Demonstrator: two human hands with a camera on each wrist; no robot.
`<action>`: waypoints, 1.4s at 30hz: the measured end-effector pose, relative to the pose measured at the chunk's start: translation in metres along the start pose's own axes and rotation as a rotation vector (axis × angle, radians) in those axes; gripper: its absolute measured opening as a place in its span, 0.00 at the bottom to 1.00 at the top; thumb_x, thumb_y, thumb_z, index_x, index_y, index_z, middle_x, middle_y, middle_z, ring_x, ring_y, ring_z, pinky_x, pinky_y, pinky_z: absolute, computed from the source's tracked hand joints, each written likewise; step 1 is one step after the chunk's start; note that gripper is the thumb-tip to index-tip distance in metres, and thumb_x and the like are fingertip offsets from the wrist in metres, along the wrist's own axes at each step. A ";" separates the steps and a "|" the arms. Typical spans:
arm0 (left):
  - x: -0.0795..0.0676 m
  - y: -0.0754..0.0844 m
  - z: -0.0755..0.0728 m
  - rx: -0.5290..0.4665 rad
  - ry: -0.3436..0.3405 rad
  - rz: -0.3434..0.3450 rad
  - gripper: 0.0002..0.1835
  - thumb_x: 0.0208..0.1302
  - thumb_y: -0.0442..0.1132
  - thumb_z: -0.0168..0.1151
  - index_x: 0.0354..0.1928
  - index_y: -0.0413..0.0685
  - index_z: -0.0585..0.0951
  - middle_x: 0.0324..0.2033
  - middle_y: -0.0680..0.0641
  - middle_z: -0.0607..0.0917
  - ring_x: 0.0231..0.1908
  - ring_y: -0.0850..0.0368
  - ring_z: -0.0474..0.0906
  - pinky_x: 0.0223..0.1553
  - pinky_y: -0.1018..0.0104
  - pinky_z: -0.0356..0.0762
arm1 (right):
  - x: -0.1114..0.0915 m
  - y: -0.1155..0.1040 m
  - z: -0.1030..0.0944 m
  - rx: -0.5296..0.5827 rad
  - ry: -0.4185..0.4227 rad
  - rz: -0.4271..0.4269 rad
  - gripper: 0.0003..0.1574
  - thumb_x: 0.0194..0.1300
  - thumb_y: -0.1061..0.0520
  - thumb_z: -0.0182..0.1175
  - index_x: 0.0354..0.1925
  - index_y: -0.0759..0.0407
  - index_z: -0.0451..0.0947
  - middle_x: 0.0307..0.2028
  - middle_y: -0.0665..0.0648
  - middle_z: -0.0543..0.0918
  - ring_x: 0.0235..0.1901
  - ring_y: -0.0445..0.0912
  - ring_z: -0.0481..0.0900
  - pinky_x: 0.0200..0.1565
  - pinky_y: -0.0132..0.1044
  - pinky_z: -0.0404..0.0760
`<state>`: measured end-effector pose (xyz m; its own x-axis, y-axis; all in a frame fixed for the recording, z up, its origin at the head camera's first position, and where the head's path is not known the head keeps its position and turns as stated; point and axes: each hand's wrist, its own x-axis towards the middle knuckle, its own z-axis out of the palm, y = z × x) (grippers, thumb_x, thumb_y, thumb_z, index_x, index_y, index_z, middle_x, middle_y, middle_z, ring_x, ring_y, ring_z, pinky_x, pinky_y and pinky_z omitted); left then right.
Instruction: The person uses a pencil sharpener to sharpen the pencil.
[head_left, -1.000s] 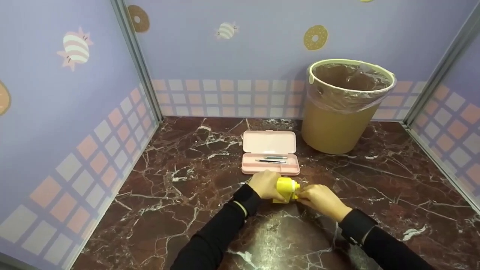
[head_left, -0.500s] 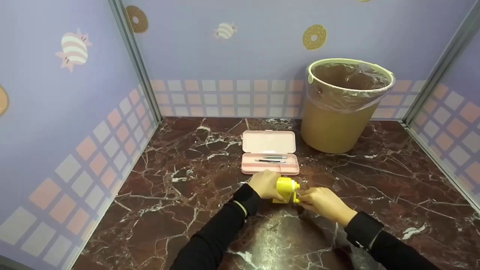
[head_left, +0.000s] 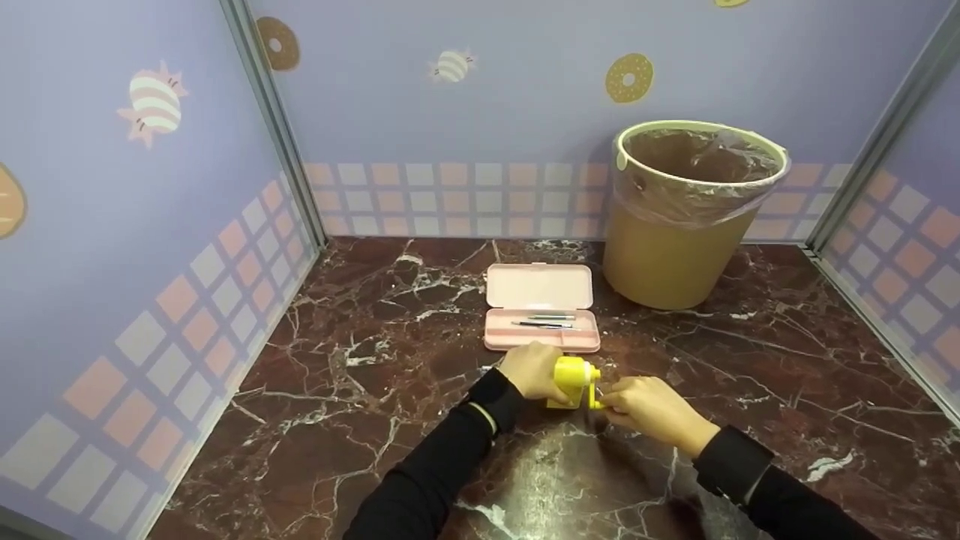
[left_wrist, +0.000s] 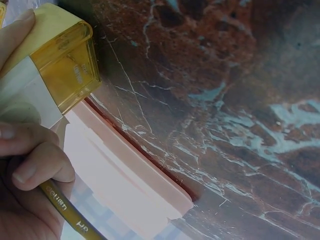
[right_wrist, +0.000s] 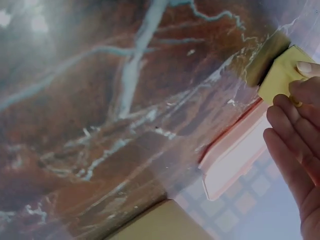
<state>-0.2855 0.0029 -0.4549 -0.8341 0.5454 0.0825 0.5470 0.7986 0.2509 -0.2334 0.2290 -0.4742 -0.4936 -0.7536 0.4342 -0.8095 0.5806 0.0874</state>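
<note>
A yellow crank pencil sharpener (head_left: 571,371) stands on the marbled tabletop, gripped by my left hand (head_left: 531,371). In the left wrist view its see-through yellow drawer (left_wrist: 72,70) shows, and curled fingers of the same hand hold a dark pencil (left_wrist: 70,212) marked HB. The pencil's front end is hidden behind the hand. My right hand (head_left: 646,405) pinches the knob of the crank (head_left: 592,394), which hangs downward at the sharpener's right side. The right wrist view shows that thumb and fingers gathered at the yellow knob.
Just behind the hands lies an open pink pencil case (head_left: 538,286) with several thin pens or pencils (head_left: 547,325) in its tray. A tan waste bin (head_left: 679,247) with a plastic liner stands at the back right. Patterned walls (head_left: 450,120) enclose the tabletop (head_left: 360,420).
My right hand has moved slightly right and toward me, and the crank now points down more plainly. My left hand and the sharpener have stayed in place.
</note>
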 end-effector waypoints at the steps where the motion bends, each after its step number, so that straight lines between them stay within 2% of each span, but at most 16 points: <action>1: 0.000 0.000 0.000 -0.003 -0.003 0.003 0.26 0.39 0.57 0.84 0.33 0.49 0.83 0.31 0.50 0.88 0.28 0.58 0.79 0.30 0.64 0.79 | 0.000 0.000 -0.001 -0.010 0.006 -0.009 0.13 0.51 0.60 0.75 0.23 0.51 0.77 0.21 0.48 0.82 0.20 0.41 0.76 0.23 0.36 0.75; 8: 0.002 0.000 0.001 0.009 0.005 -0.002 0.26 0.38 0.57 0.84 0.32 0.49 0.82 0.30 0.50 0.87 0.27 0.58 0.78 0.30 0.62 0.80 | 0.002 -0.002 -0.004 -0.070 0.059 -0.047 0.15 0.49 0.57 0.77 0.21 0.51 0.77 0.19 0.47 0.79 0.19 0.41 0.74 0.21 0.35 0.72; 15: 0.003 -0.001 0.000 0.036 -0.003 0.003 0.26 0.39 0.56 0.83 0.35 0.48 0.83 0.31 0.50 0.88 0.29 0.57 0.80 0.31 0.62 0.80 | 0.005 -0.001 -0.012 -0.072 0.107 -0.068 0.20 0.46 0.61 0.75 0.18 0.50 0.70 0.17 0.46 0.75 0.17 0.39 0.69 0.19 0.32 0.67; 20: 0.003 -0.002 -0.002 0.047 -0.004 -0.007 0.26 0.39 0.56 0.83 0.36 0.49 0.83 0.32 0.50 0.89 0.30 0.57 0.80 0.31 0.62 0.80 | 0.009 -0.001 -0.015 -0.094 0.115 -0.084 0.21 0.46 0.61 0.74 0.18 0.51 0.69 0.17 0.47 0.73 0.17 0.39 0.68 0.19 0.32 0.65; 26: 0.004 -0.001 0.000 0.011 -0.008 0.010 0.25 0.39 0.55 0.83 0.33 0.49 0.82 0.30 0.50 0.87 0.27 0.58 0.77 0.29 0.63 0.78 | 0.008 -0.002 -0.018 -0.118 0.108 -0.105 0.17 0.46 0.61 0.75 0.20 0.51 0.73 0.18 0.47 0.76 0.18 0.39 0.70 0.19 0.31 0.68; 30: 0.004 -0.001 -0.001 0.026 0.000 0.011 0.24 0.39 0.54 0.83 0.33 0.49 0.83 0.31 0.50 0.88 0.28 0.57 0.79 0.30 0.62 0.79 | 0.011 0.000 -0.025 -0.115 0.112 -0.097 0.10 0.47 0.60 0.75 0.25 0.53 0.81 0.22 0.48 0.83 0.20 0.40 0.77 0.22 0.33 0.75; 33: 0.004 0.000 -0.001 0.045 0.006 0.009 0.25 0.39 0.54 0.83 0.35 0.49 0.84 0.32 0.50 0.89 0.29 0.57 0.81 0.32 0.62 0.80 | 0.013 0.003 -0.030 -0.111 0.113 -0.083 0.09 0.47 0.60 0.75 0.29 0.55 0.85 0.25 0.49 0.86 0.23 0.42 0.81 0.25 0.35 0.79; 42: 0.005 0.001 0.000 0.010 -0.006 0.017 0.23 0.39 0.54 0.83 0.32 0.49 0.83 0.28 0.52 0.85 0.25 0.60 0.72 0.26 0.65 0.72 | 0.012 0.007 -0.033 -0.092 0.142 -0.069 0.09 0.50 0.59 0.76 0.29 0.53 0.84 0.23 0.47 0.83 0.22 0.40 0.78 0.24 0.35 0.76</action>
<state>-0.2888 0.0063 -0.4544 -0.8245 0.5602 0.0804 0.5615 0.7920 0.2396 -0.2351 0.2342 -0.4388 -0.3825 -0.7452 0.5462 -0.8042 0.5596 0.2003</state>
